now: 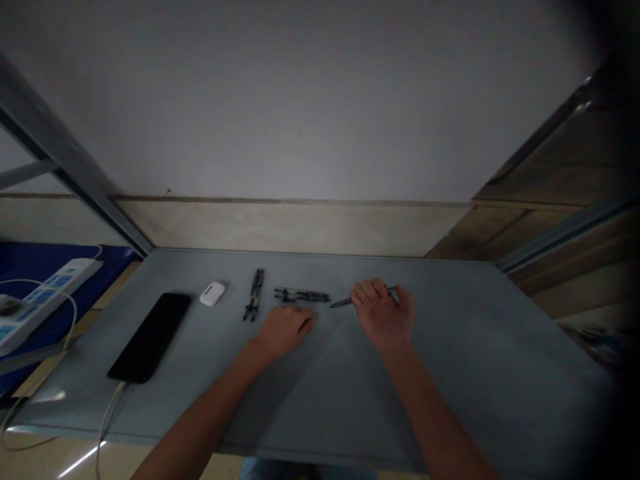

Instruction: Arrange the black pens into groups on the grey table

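A dark pen [341, 303] is gripped in my right hand [385, 317]. Its pointed end sticks out to the left of my curled fingers, and a short bit shows by the thumb; the middle is hidden. My left hand [285, 330] rests on the table, knuckles up and fingers curled in, with nothing seen in it. Just beyond it lies a small group of dark pens [302, 295], set sideways. Left of that, another few dark pens [254, 295] lie side by side, pointing away from me.
On the grey table [480, 347], a black phone [151, 338] with a charging cable [107, 417] and a white earbud case [213, 293] lie to the left. A white power strip [47, 300] sits beyond the left edge. A wall [300, 133] and metal posts bound the table.
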A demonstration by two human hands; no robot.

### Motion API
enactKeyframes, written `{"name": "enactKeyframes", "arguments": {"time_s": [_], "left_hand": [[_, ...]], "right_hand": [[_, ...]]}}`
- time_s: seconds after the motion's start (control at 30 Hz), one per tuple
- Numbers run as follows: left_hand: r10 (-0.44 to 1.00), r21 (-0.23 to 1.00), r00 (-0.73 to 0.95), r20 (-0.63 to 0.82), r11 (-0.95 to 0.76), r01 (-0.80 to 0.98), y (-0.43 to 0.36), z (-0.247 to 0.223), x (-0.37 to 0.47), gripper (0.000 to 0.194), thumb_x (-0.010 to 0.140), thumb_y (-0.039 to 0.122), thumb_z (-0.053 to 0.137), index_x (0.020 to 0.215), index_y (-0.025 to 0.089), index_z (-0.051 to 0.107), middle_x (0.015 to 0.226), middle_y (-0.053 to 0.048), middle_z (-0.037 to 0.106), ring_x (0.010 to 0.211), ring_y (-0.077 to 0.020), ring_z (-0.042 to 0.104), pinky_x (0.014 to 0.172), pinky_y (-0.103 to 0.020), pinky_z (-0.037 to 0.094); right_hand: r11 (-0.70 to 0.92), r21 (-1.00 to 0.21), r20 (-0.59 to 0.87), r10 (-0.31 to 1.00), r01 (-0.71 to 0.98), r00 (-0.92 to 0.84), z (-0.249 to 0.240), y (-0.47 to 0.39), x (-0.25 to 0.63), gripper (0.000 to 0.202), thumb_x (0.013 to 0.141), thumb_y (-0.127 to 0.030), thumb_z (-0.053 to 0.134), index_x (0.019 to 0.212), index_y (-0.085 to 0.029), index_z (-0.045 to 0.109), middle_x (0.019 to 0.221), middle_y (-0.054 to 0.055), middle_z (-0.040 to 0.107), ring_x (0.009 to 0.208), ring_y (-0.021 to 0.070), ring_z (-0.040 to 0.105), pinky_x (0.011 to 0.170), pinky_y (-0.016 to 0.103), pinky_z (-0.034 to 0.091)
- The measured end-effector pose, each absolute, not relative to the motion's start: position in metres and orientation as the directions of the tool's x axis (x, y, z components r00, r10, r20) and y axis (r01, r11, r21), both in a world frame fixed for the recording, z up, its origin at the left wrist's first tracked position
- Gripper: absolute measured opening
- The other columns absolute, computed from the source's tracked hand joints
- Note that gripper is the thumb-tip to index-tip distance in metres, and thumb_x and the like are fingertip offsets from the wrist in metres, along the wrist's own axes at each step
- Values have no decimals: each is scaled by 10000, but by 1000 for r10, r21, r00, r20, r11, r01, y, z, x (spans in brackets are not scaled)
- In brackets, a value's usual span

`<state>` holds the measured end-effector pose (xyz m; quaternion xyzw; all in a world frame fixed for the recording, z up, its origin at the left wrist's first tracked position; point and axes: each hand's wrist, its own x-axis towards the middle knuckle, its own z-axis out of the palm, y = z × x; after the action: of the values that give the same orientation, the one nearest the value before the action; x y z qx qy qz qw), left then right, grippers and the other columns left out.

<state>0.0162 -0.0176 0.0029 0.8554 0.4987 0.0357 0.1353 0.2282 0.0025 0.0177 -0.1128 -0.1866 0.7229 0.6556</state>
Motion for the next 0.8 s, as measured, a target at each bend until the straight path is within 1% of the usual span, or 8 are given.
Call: {"name": "enactKeyframes", "arguments": {"time_s": [0.23,0.37,0.53,0.73,0.8], "left_hand": [[859,257,510,-42,-484,837,-18,0,16,401,982,401,308,936,208,656,911,-70,701,840,-221,666,734,-311,492],[858,251,512,-35,-488,836,-18,-1,15,408,982,405,303,929,209,657,899,-69,701,840,-218,666,728,-303,490],[854,240,519,-37,-497,834,-17,-2,15,403,982,406,303,931,213,653,894,-64,700,835,-220,666,723,-309,491],[855,232,517,-28,-498,836,-17,-2,15,405,984,408,298,924,216,649,892,-57,699,827,-217,669,714,-308,493],[854,231,520,-25,-501,834,-18,-2,15,410,984,413,294,922,214,647,889,-58,699,823,-219,669,707,-310,494]], "right_hand": [[-61,-412,76,992,-909,-101,19,2,229,521,757,-396,587,660,-211,111,587,-40,235,536,139,300,501,317,347],[-78,-407,84,989,-910,-122,19,3,230,528,751,-371,597,665,-210,103,586,-43,215,537,136,302,509,311,357],[-88,-365,69,990,-927,-122,20,2,229,538,758,-383,591,672,-208,90,591,-40,222,547,135,301,519,305,365],[-100,-344,69,989,-933,-132,19,2,230,512,764,-339,578,669,-208,93,590,-41,224,543,132,288,520,301,351],[-100,-325,70,989,-940,-129,19,2,230,518,766,-357,576,671,-209,89,592,-41,224,542,131,283,517,299,345]]}}
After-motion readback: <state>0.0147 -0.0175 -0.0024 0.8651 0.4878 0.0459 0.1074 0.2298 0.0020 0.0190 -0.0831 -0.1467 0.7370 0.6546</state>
